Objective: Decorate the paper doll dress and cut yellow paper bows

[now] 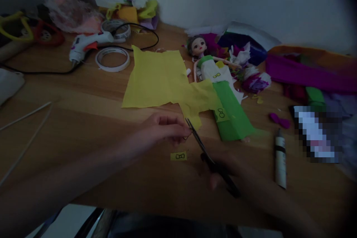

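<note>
My left hand (171, 128) is pinched closed on a small piece with a dark outline, mostly hidden by the fingers. In my right hand (223, 167) is a pair of dark-handled scissors (202, 145), whose tips reach the left fingertips. Just below them on the table lies a small yellow slip (178, 156) with a bow drawn in black. Beyond the hands is a large yellow sheet (157, 80) with a ragged cut edge. To its right a doll (198, 46) lies in a white and green dress (232, 115) that carries yellow bow pieces.
A glue gun (90, 44) and tape rolls (112, 59) stand at back left, near scissors with yellow handles (16, 26). On the right are a marker (280, 160), a purple bow (279, 120), a blurred-out object (316, 134) and purple fabric (306, 76). Thin white sticks (26, 115) lie left.
</note>
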`<action>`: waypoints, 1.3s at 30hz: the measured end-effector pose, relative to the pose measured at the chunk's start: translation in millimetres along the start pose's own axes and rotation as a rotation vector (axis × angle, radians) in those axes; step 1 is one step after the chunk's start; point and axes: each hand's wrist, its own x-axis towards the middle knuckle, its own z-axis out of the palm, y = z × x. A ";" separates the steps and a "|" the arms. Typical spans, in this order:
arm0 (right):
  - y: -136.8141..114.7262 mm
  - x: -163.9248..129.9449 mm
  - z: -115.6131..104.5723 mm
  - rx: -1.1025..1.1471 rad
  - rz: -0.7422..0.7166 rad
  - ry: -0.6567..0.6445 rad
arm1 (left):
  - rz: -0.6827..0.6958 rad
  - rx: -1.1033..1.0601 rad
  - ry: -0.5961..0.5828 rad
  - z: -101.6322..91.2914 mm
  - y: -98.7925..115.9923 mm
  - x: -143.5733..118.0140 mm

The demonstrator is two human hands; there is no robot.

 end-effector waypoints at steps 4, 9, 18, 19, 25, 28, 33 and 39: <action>1.2 1.4 0.9 0.016 -0.040 0.017 | 0.013 0.043 0.041 2.3 1.3 -0.5; 0.6 2.2 3.4 0.037 -0.046 0.009 | 0.031 0.059 0.089 5.1 2.9 -1.0; -14.1 3.9 6.1 0.108 -0.018 0.018 | 0.134 0.082 0.095 3.7 -3.8 -1.0; -13.4 4.1 6.5 0.115 -0.015 0.015 | 0.142 0.080 0.100 3.6 -4.8 -0.9; -5.2 5.2 11.1 0.180 -0.057 0.007 | 0.134 0.053 0.108 3.5 -6.7 0.2; -4.2 3.7 12.9 0.198 -0.077 0.018 | 0.142 0.044 0.108 3.3 -7.1 1.3; -7.6 1.6 13.8 0.169 -0.086 0.045 | 0.151 0.043 0.120 3.6 -8.6 1.6; -6.0 5.2 13.9 0.143 -0.078 0.048 | 0.176 0.041 0.104 2.9 -8.6 1.4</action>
